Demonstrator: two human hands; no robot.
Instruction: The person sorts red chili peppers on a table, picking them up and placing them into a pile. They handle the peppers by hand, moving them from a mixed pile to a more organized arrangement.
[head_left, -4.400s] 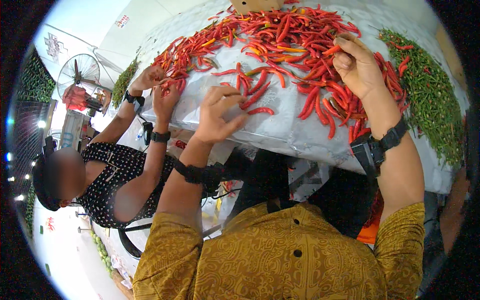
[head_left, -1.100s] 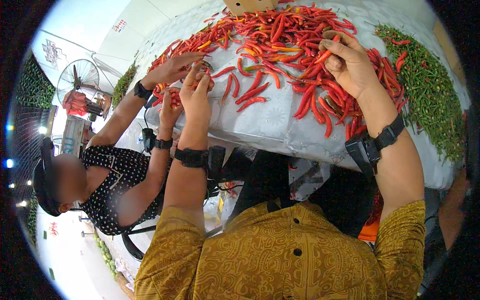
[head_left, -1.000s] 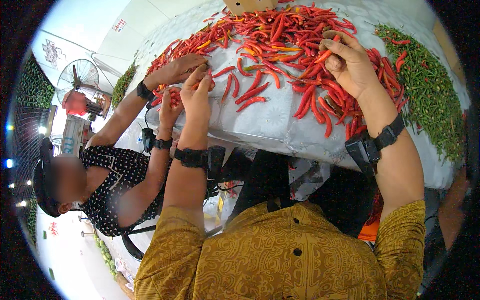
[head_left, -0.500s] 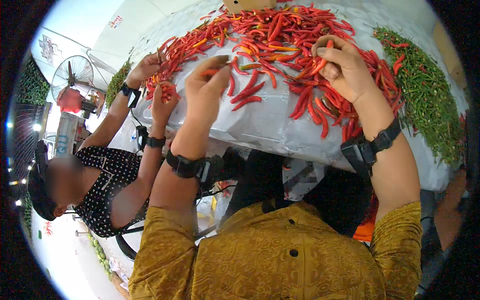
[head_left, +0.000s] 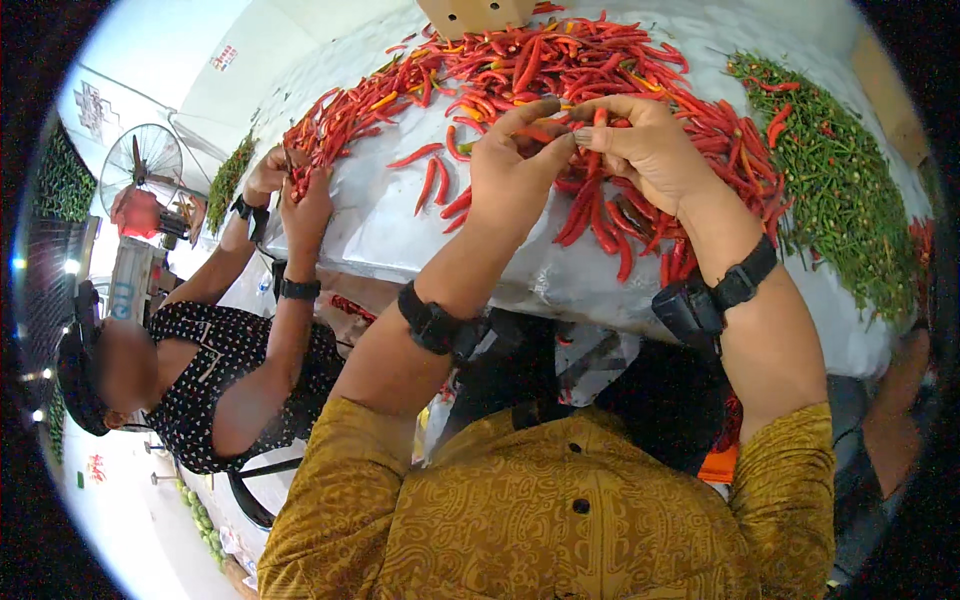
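Observation:
Over the front of a heap of red chili peppers (head_left: 540, 60), my two hands almost meet at the fingertips. My left hand (head_left: 512, 175) is closed, with a red chili pepper (head_left: 542, 132) between its thumb and fingers. A red chili pepper (head_left: 599, 120) is pinched upright in my right hand (head_left: 660, 155). The fingers hide part of both peppers. Several loose chili peppers (head_left: 427, 185) lie on the table cover left of my left hand. More peppers (head_left: 610, 220) spread beneath my right hand.
White plastic covers the table (head_left: 370, 215). A mound of green stems (head_left: 840, 180) lies right, with a few red peppers on it. A cardboard box (head_left: 480, 14) stands behind the heap. At left, a co-worker's hands (head_left: 300, 190) handle red peppers. A fan (head_left: 142, 170) stands beyond.
My left hand has moved right and now meets my right hand, which stays over the heap. The co-worker's hands have come closer together. The whole view has shifted slightly.

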